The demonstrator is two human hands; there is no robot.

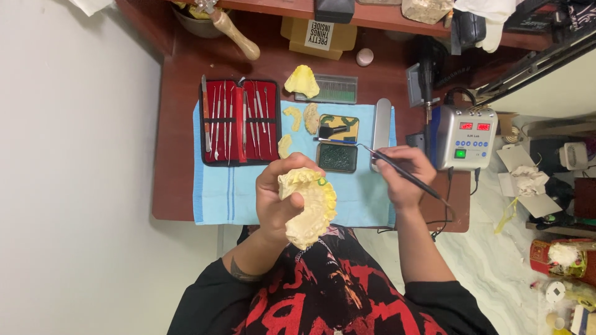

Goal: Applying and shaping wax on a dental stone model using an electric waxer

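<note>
Behind the left hand (pixel 279 198), the dental cast (pixel 310 208) is half-hidden.

My red tool case (pixel 241 121) lies open on the blue mat (pixel 223 195), with spare yellow casts (pixel 302 81) beside it. A grey control box (pixel 467 137) sits at the right, a cardboard box (pixel 318 37) at the desk's back.

Illumination was bright, even and diffuse from overhead, with only soft, short shadows beneath the hands and around the blue mat (pixel 217 198). The white wall left of the mat was near overexposure, and the red displays right of it glowed without flare. Focus was sharp at the mat; slight wide-angle bending showed far from it, at the frame borders.
</note>
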